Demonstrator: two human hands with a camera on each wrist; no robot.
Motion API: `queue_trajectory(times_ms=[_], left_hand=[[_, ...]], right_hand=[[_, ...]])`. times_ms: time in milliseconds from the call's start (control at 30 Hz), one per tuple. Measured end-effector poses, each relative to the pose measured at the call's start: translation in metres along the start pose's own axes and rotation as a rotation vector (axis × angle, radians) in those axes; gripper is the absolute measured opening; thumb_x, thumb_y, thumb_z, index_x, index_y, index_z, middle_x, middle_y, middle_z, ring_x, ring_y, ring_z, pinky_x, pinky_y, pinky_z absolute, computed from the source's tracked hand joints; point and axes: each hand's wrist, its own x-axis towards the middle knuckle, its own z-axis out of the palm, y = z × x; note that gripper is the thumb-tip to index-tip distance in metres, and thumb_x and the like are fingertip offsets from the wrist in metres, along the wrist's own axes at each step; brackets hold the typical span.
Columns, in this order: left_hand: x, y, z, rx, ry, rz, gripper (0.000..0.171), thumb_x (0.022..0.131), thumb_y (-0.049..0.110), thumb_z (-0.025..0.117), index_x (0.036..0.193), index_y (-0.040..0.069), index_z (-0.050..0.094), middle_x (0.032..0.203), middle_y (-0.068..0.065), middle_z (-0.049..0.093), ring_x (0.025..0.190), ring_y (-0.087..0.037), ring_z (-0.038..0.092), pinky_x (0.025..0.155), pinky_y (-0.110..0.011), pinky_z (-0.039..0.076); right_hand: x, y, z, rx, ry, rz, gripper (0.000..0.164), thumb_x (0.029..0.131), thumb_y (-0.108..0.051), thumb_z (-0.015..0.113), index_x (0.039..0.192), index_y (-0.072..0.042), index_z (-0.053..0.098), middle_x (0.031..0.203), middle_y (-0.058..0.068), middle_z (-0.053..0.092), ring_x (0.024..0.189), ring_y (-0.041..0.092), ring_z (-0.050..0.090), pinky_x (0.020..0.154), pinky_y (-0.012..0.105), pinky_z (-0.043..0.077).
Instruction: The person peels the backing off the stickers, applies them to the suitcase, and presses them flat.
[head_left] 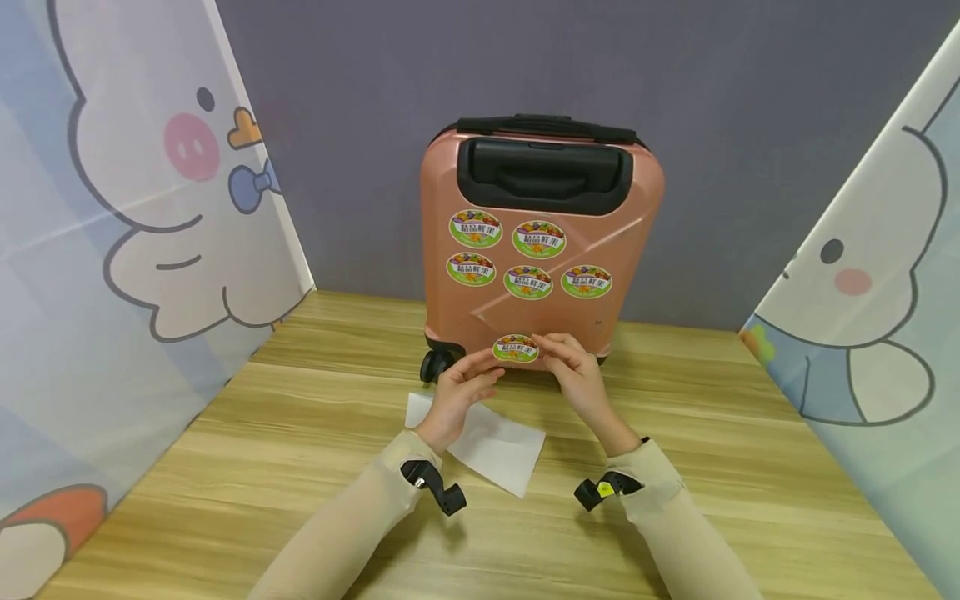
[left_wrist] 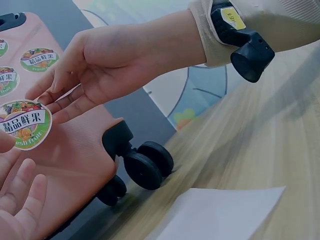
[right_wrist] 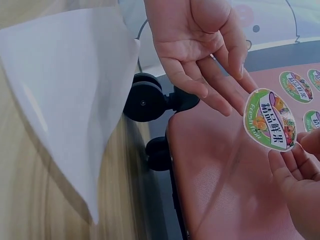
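Observation:
An oval fruit sticker [head_left: 515, 348], green with a white lettered band, is held between both hands in front of the lower part of a pink suitcase [head_left: 540, 321]. My left hand [head_left: 459, 396] holds its left edge with the fingertips, the other fingers loosely spread. At the opposite edge, my right hand [head_left: 576, 372] pinches it between thumb and fingers. The lettered side of the sticker [right_wrist: 270, 120] faces me. Several matching stickers [head_left: 528, 282] are stuck on the suitcase front in two rows below its black handle recess [head_left: 546, 177].
White backing paper [head_left: 498, 446] lies on the wooden table [head_left: 315, 467] beneath my left forearm, one edge lifted. A black suitcase wheel [head_left: 435, 365] shows at the lower left of the case. Cartoon-printed panels [head_left: 172, 275] stand left and right, with a grey wall [head_left: 337, 125] behind.

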Motion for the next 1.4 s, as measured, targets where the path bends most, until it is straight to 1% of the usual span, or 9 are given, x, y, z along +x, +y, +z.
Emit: queue_trajectory(times_ms=[133, 300, 367, 500, 600, 800, 1100, 1333, 1400], left_hand=[[0.003, 0.002, 0.001, -0.006, -0.008, -0.001, 0.046, 0.093, -0.007, 0.057, 0.139, -0.001, 0.055, 0.128, -0.013, 0.065, 0.105, -0.014, 0.066, 0.083, -0.032, 0.056], [0.008, 0.007, 0.006, -0.043, -0.002, 0.025, 0.051, 0.089, -0.009, 0.057, 0.139, -0.004, 0.053, 0.13, -0.015, 0.063, 0.11, -0.018, 0.063, 0.084, -0.031, 0.056], [0.009, 0.009, 0.009, -0.056, -0.001, 0.034, 0.052, 0.088, -0.01, 0.057, 0.139, -0.004, 0.052, 0.131, -0.015, 0.062, 0.115, -0.023, 0.06, 0.085, -0.031, 0.055], [0.012, 0.012, 0.013, -0.07, 0.001, 0.043, 0.053, 0.087, -0.009, 0.055, 0.14, -0.004, 0.051, 0.132, -0.015, 0.06, 0.124, -0.03, 0.055, 0.087, -0.03, 0.054], [0.013, 0.013, 0.014, -0.079, 0.004, 0.042, 0.053, 0.088, -0.009, 0.055, 0.141, -0.004, 0.051, 0.131, -0.014, 0.06, 0.124, -0.031, 0.054, 0.086, -0.03, 0.054], [0.014, 0.013, 0.016, -0.085, 0.017, 0.034, 0.053, 0.089, -0.009, 0.055, 0.141, -0.002, 0.052, 0.129, -0.012, 0.061, 0.122, -0.03, 0.055, 0.086, -0.031, 0.054], [0.018, 0.015, 0.016, -0.118, 0.038, 0.036, 0.057, 0.088, -0.01, 0.054, 0.143, 0.001, 0.051, 0.128, -0.011, 0.06, 0.12, -0.028, 0.055, 0.083, -0.029, 0.054], [0.021, 0.013, 0.014, -0.121, 0.046, 0.033, 0.058, 0.088, -0.009, 0.056, 0.144, 0.004, 0.051, 0.128, -0.008, 0.06, 0.117, -0.023, 0.055, 0.083, -0.029, 0.054], [0.021, 0.013, 0.013, -0.123, 0.045, 0.033, 0.059, 0.089, -0.008, 0.056, 0.145, 0.005, 0.05, 0.131, -0.008, 0.06, 0.118, -0.024, 0.054, 0.083, -0.029, 0.054]], right_hand=[[0.003, -0.002, 0.001, 0.008, 0.031, -0.033, 0.035, 0.098, 0.009, 0.05, 0.132, 0.009, 0.058, 0.123, 0.026, 0.054, 0.103, 0.01, 0.055, 0.088, 0.018, 0.049], [0.008, -0.004, 0.004, 0.056, 0.068, -0.079, 0.035, 0.097, 0.01, 0.05, 0.131, 0.012, 0.057, 0.112, 0.028, 0.058, 0.1, 0.014, 0.058, 0.089, 0.022, 0.051], [0.009, -0.005, 0.005, 0.092, 0.082, -0.093, 0.033, 0.096, 0.011, 0.05, 0.129, 0.013, 0.056, 0.108, 0.025, 0.059, 0.099, 0.015, 0.059, 0.089, 0.024, 0.051], [0.013, -0.006, 0.007, 0.154, 0.104, -0.11, 0.031, 0.096, 0.012, 0.048, 0.126, 0.015, 0.054, 0.106, 0.02, 0.061, 0.098, 0.017, 0.06, 0.091, 0.032, 0.052], [0.016, -0.005, 0.008, 0.177, 0.122, -0.111, 0.03, 0.095, 0.013, 0.048, 0.124, 0.016, 0.054, 0.106, 0.019, 0.062, 0.098, 0.018, 0.061, 0.091, 0.035, 0.053], [0.02, -0.005, 0.011, 0.189, 0.156, -0.11, 0.029, 0.094, 0.015, 0.047, 0.122, 0.017, 0.053, 0.105, 0.018, 0.063, 0.097, 0.016, 0.061, 0.089, 0.029, 0.053], [0.024, -0.004, 0.014, 0.213, 0.169, -0.127, 0.028, 0.094, 0.015, 0.046, 0.121, 0.019, 0.052, 0.105, 0.016, 0.065, 0.096, 0.015, 0.061, 0.089, 0.032, 0.053], [0.027, -0.002, 0.017, 0.242, 0.193, -0.127, 0.026, 0.093, 0.016, 0.046, 0.119, 0.02, 0.051, 0.104, 0.009, 0.067, 0.097, 0.015, 0.062, 0.088, 0.027, 0.052], [0.027, -0.002, 0.018, 0.238, 0.196, -0.122, 0.025, 0.094, 0.016, 0.047, 0.118, 0.02, 0.051, 0.105, 0.01, 0.067, 0.098, 0.014, 0.062, 0.089, 0.026, 0.052]])
